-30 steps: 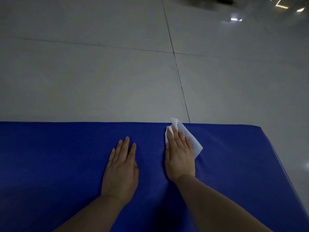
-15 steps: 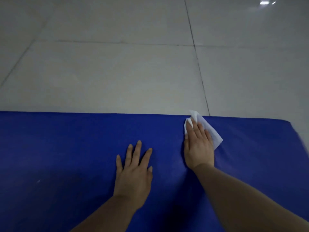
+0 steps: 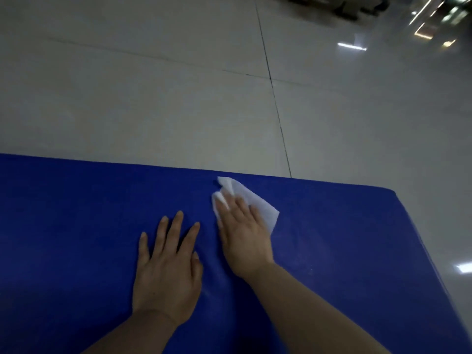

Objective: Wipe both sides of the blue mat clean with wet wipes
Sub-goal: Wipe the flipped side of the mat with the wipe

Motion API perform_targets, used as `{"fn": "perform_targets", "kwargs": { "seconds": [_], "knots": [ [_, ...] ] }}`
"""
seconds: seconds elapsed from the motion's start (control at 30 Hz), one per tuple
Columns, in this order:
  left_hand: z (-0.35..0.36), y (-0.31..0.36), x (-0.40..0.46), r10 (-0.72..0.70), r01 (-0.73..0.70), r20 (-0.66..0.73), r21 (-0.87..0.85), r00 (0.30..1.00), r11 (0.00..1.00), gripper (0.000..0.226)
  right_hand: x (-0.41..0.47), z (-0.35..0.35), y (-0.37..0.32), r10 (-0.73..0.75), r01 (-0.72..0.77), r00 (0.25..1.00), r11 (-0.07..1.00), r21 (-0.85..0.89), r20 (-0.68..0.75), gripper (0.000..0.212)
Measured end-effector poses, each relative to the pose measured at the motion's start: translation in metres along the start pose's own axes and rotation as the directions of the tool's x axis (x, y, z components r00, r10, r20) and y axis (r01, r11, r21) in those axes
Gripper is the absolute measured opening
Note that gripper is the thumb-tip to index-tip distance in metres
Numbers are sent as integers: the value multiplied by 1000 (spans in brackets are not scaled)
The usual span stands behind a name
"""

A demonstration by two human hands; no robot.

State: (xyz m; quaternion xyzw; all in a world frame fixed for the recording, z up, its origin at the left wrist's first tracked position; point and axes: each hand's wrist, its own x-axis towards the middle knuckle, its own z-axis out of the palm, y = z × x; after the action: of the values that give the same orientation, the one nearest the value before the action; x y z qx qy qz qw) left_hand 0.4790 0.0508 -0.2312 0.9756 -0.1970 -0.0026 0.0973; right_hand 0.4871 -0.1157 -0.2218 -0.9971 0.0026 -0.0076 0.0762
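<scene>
A pale tiled floor (image 3: 153, 103) with dark grout lines fills the upper half, with light glare and some blurred dark objects at the top right. The blue mat (image 3: 344, 251) lies flat on it across the lower half, its far edge and right corner in view. The left hand (image 3: 167, 267) rests palm down on the mat, fingers straight and spread. Just beside it, the right hand (image 3: 242, 241) lies flat with straight fingers pressing a white wipe (image 3: 258, 205) onto the mat near the far edge; the wipe sticks out past the fingertips and to the right.
</scene>
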Motion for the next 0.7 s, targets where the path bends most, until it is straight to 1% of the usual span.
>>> {"fn": "perform_targets", "kwargs": {
  "seconds": [0.03, 0.07, 0.1, 0.13, 0.17, 0.2, 0.23, 0.27, 0.3, 0.33, 0.37, 0.4, 0.43, 0.47, 0.5, 0.53, 0.57, 0.6, 0.63, 0.67, 0.7],
  "knots": [
    [-1, 0, 0, 1, -1, -2, 2, 1000, 1000, 54, 0, -4, 21, 83, -83, 996, 996, -42, -15, 49],
    [0, 1, 0, 3, -3, -5, 8, 1000, 1000, 54, -2, -9, 45, 225, -230, 972, 969, -85, -66, 49],
    [1, 2, -1, 7, -7, -13, 17, 1000, 1000, 54, -4, -15, 72, 393, -399, 915, 913, -81, -88, 50],
    [2, 1, -1, 11, -10, -20, 25, 1000, 1000, 54, -6, -22, 94, 559, -564, 824, 824, -47, -93, 51],
    [3, 0, -1, 16, -15, -31, 36, 999, 999, 54, -5, -30, 106, 666, -668, 743, 744, -16, -58, 52],
    [4, -1, -1, 23, -22, -32, 47, 999, 999, 54, 0, -36, 105, 700, -700, 714, 714, -8, -15, 53],
    [5, -2, -1, 27, -25, -33, 59, 999, 998, 54, 7, -37, 91, 672, -672, 740, 740, -4, -12, 52],
    [5, -3, -1, 26, -23, -37, 62, 999, 998, 55, 13, -35, 68, 585, -585, 811, 811, -21, -3, 49],
    [5, -2, 0, 25, -22, -47, 56, 999, 998, 55, 13, -30, 44, 436, -436, 900, 900, -12, 24, 49],
    [4, -2, 0, 23, -20, -52, 46, 998, 999, 55, 9, -20, 25, 255, -255, 967, 967, 24, 2, 51],
    [3, -1, 0, 20, -18, -54, 38, 998, 999, 55, 2, -12, 13, 153, -154, 988, 987, 49, 21, 54],
    [1, 0, 1, 17, -15, -56, 33, 998, 999, 55, -3, -11, 13, 106, -106, 994, 993, 46, 3, 55],
    [1, 0, 2, 17, -15, -62, 33, 998, 999, 55, -3, -15, 23, 137, -136, 990, 990, 21, -41, 55],
    [1, 0, 3, 20, -18, -68, 34, 997, 999, 55, -5, -18, 41, 207, -214, 974, 975, -68, -92, 53],
    [2, 0, 3, 22, -20, -71, 35, 997, 999, 55, -5, -23, 58, 323, -330, 943, 938, -109, -76, 53],
    [2, 0, 3, 24, -21, -72, 36, 997, 999, 55, -2, -30, 71, 469, -475, 879, 875, -97, -81, 54],
    [3, 0, 3, 25, -23, -70, 35, 997, 999, 55, 2, -36, 74, 571, -574, 819, 814, -93, -56, 54],
    [4, 0, 2, 25, -22, -66, 32, 998, 999, 55, 10, -37, 66, 580, -580, 814, 806, -116, -40, 53],
    [4, -1, 2, 21, -19, -65, 25, 998, 999, 55, 18, -35, 47, 516, -518, 855, 844, -141, -50, 51],
    [3, -1, 2, 20, -19, -66, 18, 998, 1000, 55, 20, -30, 23, 424, -418, 905, 897, -141, 17, 49],
    [2, -1, 2, 23, -22, -69, 11, 997, 1000, 55, 17, -23, 4, 312, -306, 949, 948, -87, 54, 49]
  ]
}}
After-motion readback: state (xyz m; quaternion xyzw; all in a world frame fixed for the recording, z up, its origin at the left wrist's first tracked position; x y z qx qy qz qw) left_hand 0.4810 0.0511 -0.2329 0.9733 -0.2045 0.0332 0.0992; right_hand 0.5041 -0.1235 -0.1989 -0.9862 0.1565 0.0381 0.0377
